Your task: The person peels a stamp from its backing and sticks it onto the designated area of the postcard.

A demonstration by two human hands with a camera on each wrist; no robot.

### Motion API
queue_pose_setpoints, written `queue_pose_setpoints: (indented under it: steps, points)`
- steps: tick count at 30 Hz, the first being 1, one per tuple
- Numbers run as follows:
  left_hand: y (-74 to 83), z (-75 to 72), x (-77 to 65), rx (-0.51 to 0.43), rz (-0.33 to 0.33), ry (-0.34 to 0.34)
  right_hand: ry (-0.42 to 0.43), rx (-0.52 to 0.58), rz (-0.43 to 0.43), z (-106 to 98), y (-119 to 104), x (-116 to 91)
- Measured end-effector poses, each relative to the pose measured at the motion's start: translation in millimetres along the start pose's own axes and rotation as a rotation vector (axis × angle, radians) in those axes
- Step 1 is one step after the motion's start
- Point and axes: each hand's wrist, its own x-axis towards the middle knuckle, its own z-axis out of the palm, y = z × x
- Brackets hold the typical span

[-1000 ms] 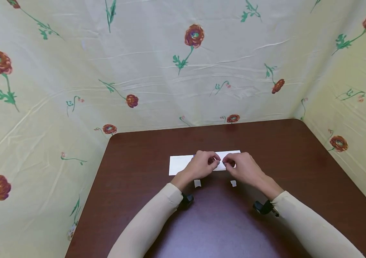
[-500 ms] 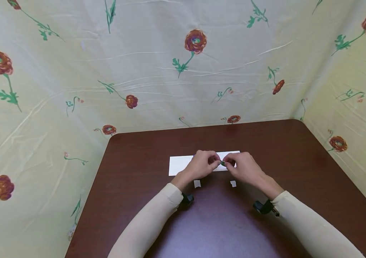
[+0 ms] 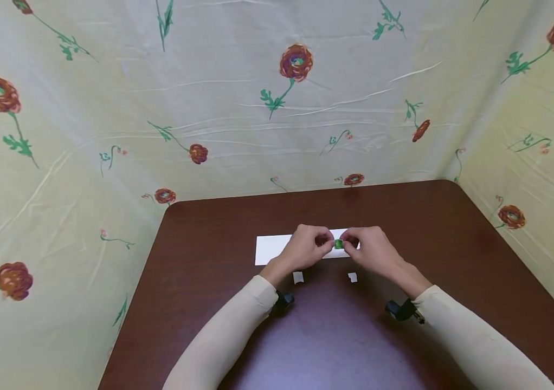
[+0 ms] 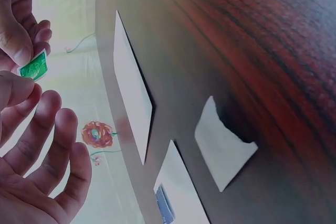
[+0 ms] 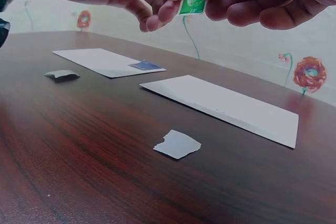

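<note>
A small green postage stamp (image 3: 338, 244) with a pale globe design is held up between both hands. My left hand (image 3: 306, 246) pinches its left edge between thumb and index finger; my right hand (image 3: 371, 250) pinches the opposite edge. In the left wrist view the other fingers of the left hand (image 4: 44, 166) are loosely bent. Below the hands lie two white envelopes, the left envelope (image 5: 94, 61) bearing a blue stamp (image 5: 146, 65) near one end. No stamp shows on the visible part of the right envelope (image 5: 226, 107).
Two torn white paper scraps lie nearer the person, a left scrap (image 3: 298, 277) and a right scrap (image 3: 352, 277). All rest on a dark brown table (image 3: 218, 216). A flowered cloth (image 3: 238, 97) hangs behind it and at both sides.
The green stamp, hidden by the fingers a second ago, has been turned so its green face shows toward the head camera. Both hands stay almost in place, raised very slightly.
</note>
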Motion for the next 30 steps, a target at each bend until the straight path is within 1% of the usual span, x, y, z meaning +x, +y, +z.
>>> queue_pose_setpoints:
  steps: [11, 17, 20, 26, 30]
  points:
    - [10.2, -6.4, 12.1, -0.009, 0.007, 0.017, 0.074, -0.012, 0.003, -12.4, 4.5, 9.2]
    - [14.5, -5.7, 18.5, -0.031, -0.009, 0.025, 0.070, -0.006, 0.031, -18.4, 10.1, 12.1]
    - [16.7, -2.7, 22.9, -0.052, -0.022, 0.046, 0.063, 0.015, 0.058, -21.7, 14.1, 13.5]
    - [20.6, 6.4, 30.4, -0.115, -0.081, 0.107, 0.040, 0.066, 0.133, -26.5, 22.8, 15.6]
    - [23.9, 10.8, 35.4, -0.120, -0.111, 0.144, 0.046, 0.082, 0.166, -27.5, 28.6, 16.2]
